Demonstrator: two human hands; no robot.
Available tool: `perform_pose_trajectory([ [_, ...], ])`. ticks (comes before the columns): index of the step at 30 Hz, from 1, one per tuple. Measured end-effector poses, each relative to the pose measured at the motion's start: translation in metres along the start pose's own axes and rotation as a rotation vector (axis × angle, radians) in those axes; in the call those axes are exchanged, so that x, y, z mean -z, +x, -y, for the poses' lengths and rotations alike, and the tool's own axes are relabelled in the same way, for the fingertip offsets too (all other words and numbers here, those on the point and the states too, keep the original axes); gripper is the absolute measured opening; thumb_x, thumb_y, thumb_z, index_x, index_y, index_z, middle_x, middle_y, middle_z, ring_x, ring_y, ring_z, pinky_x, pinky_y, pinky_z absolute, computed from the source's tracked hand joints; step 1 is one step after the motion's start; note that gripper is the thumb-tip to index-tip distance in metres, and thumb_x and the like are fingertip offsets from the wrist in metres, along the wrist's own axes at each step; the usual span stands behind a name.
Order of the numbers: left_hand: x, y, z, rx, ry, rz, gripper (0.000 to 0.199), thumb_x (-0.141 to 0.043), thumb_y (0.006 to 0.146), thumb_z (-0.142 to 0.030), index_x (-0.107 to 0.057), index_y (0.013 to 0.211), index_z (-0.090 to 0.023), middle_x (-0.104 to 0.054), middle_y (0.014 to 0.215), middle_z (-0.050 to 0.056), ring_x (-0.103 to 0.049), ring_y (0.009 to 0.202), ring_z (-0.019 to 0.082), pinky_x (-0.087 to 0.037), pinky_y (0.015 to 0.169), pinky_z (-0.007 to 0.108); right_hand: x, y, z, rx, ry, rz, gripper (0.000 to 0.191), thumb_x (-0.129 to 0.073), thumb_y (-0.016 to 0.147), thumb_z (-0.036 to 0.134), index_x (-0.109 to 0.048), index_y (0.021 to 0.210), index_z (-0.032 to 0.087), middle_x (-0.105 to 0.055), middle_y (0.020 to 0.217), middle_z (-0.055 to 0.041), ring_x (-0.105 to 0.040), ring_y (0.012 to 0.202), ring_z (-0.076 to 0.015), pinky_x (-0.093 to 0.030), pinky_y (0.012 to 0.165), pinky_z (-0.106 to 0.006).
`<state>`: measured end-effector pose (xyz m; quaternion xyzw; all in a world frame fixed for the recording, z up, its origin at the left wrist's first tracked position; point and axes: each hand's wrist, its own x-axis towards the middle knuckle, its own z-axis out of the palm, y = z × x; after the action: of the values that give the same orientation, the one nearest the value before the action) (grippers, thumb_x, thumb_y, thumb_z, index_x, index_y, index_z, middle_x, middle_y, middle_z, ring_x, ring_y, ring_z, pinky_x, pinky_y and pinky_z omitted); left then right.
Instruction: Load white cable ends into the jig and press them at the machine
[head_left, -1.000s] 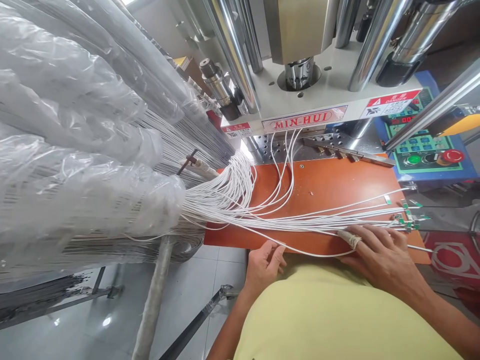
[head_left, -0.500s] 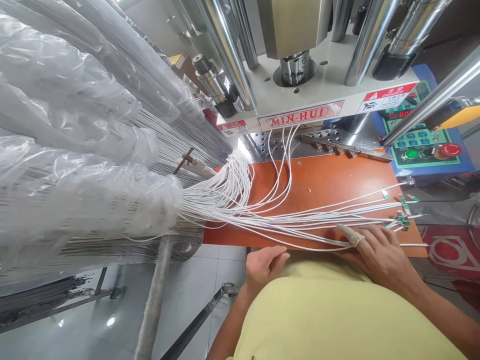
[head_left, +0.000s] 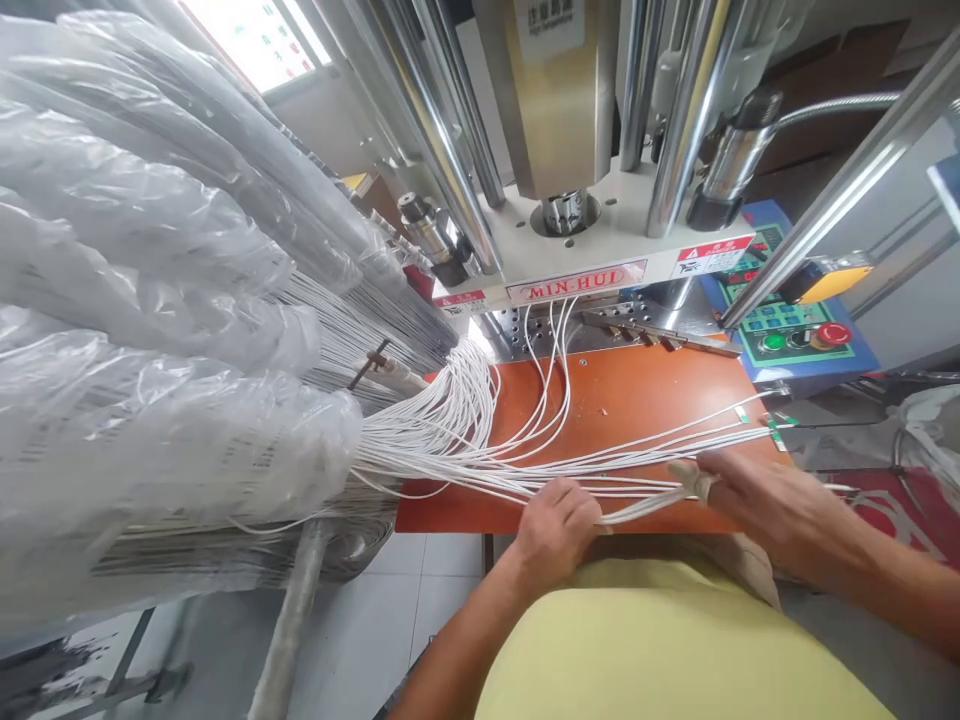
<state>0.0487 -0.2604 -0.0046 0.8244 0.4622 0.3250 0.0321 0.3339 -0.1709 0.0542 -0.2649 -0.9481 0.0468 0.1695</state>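
Here are the white cables [head_left: 641, 507], a slim bunch of them stretched between two bare hands at the near edge of the orange tabletop [head_left: 645, 405]. The left hand [head_left: 561, 522] is curled over the bunch from above, its grip closed with fingers bent down around the cables, right at the board's front edge. Over to the right hand [head_left: 746, 497], a bit blurred, a wrap of tape [head_left: 691, 480] on one finger: its grip is closed too, the fingers pinching the same bunch, which bows slightly between the two. Just beyond the hands, more white cables run across the board to the right, with small green tags [head_left: 776, 432] near their ends. On the left they fan out of a big roll in clear plastic [head_left: 172, 450], and a looped heap of them sits at the board's left side. A few others curve up and under the press [head_left: 574, 285], which reads MIN-HUI in red. In front of it a metal bar [head_left: 667, 335] lies at an angle, partly over the board's back edge. To the right stands the blue control box [head_left: 802, 365], with a green button [head_left: 772, 343] and a red knob [head_left: 832, 335]. Closest in, a yellow shirt [head_left: 667, 650]; pale tiles [head_left: 450, 595] below.
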Motion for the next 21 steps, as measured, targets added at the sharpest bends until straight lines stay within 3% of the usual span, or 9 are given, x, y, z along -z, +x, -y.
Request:
perform_pose_trajectory([
  [2,0.013,0.007,0.006,0.098,0.043,-0.061,0.021,-0.043,0.098,-0.025,-0.058,0.084,-0.019,-0.059,0.064,0.001,-0.054,0.062,0.013,-0.042,0.063,0.024,0.021,0.019,-0.021,0.043,-0.118,-0.027,0.032,-0.033,0.098,0.019,-0.062,0.113,0.023,-0.064,0.086,-0.0031,-0.052,0.068,-0.0158,-0.037,0.064,-0.031],
  [4,0.022,0.01,0.01,0.196,0.087,-0.022,0.02,-0.041,0.098,-0.023,-0.06,0.091,-0.02,-0.06,0.066,0.002,-0.053,0.059,0.013,-0.039,0.059,0.023,0.031,0.033,-0.044,0.08,-0.205,-0.028,0.04,-0.027,0.098,0.014,-0.062,0.115,0.024,-0.065,0.083,-0.0038,-0.055,0.073,-0.0181,-0.038,0.076,-0.037],
  [8,0.029,-0.002,0.004,0.34,-0.068,0.351,0.021,-0.043,0.097,-0.026,-0.06,0.086,-0.02,-0.062,0.067,0.003,-0.056,0.058,0.014,-0.036,0.055,0.023,0.016,0.044,-0.071,0.115,-0.201,0.014,0.036,-0.03,0.097,0.013,-0.063,0.105,0.024,-0.066,0.084,-0.0042,-0.056,0.089,-0.0216,-0.029,0.096,-0.052],
  [10,0.037,-0.009,-0.002,0.519,-0.247,0.501,0.017,-0.05,0.094,-0.029,-0.061,0.084,-0.02,-0.064,0.068,0.003,-0.059,0.06,0.014,-0.037,0.055,0.023,0.0,0.045,-0.065,0.167,-0.157,0.028,0.029,-0.036,0.097,0.018,-0.063,0.106,0.023,-0.065,0.085,-0.004,-0.054,0.089,-0.0216,-0.031,0.095,-0.051],
  [12,0.047,-0.008,-0.009,0.718,-0.517,0.559,0.015,-0.064,0.086,-0.032,-0.063,0.097,-0.022,-0.069,0.079,0.002,-0.063,0.071,0.016,-0.043,0.062,0.023,-0.014,0.049,-0.048,0.245,-0.109,0.005,0.027,-0.037,0.097,0.02,-0.063,0.105,0.022,-0.064,0.086,-0.0042,-0.053,0.091,-0.0217,-0.031,0.097,-0.052],
  [15,0.05,0.015,-0.02,0.868,-1.017,0.457,0.061,-0.077,0.075,-0.039,-0.052,0.129,-0.025,-0.068,0.109,0.007,-0.064,0.098,0.019,-0.047,0.086,0.029,-0.026,0.064,-0.017,0.387,-0.069,0.002,0.024,-0.039,0.095,0.017,-0.062,0.09,0.022,-0.063,0.087,-0.0036,-0.052,0.096,-0.0214,-0.028,0.103,-0.053],
  [16,0.045,0.026,-0.023,0.888,-1.177,0.376,0.065,-0.076,0.076,-0.043,-0.05,0.132,-0.023,-0.067,0.111,0.009,-0.063,0.099,0.02,-0.047,0.088,0.031,-0.028,0.07,-0.009,0.435,-0.07,0.016,0.023,-0.041,0.095,0.016,-0.062,0.087,0.022,-0.064,0.088,-0.0033,-0.052,0.098,-0.0211,-0.029,0.104,-0.052],
  [18,0.029,0.048,-0.023,0.931,-1.457,0.255,0.062,-0.073,0.076,-0.051,-0.054,0.124,-0.018,-0.067,0.098,0.009,-0.065,0.083,0.018,-0.05,0.076,0.03,-0.03,0.082,-0.002,0.499,-0.06,0.008,0.02,-0.043,0.094,0.017,-0.062,0.088,0.023,-0.066,0.093,-0.0033,-0.054,0.1,-0.021,-0.031,0.105,-0.051],
  [21,0.006,0.067,-0.014,1.041,-1.631,0.148,0.051,-0.074,0.075,-0.054,-0.06,0.104,-0.014,-0.062,0.068,0.002,-0.049,0.048,0.007,-0.034,0.047,0.02,-0.029,0.089,-0.015,0.428,0.013,-0.03,0.037,-0.04,0.092,0.012,-0.057,0.123,0.023,-0.064,0.122,-0.006,-0.052,0.118,-0.0218,-0.038,0.104,-0.049],
])
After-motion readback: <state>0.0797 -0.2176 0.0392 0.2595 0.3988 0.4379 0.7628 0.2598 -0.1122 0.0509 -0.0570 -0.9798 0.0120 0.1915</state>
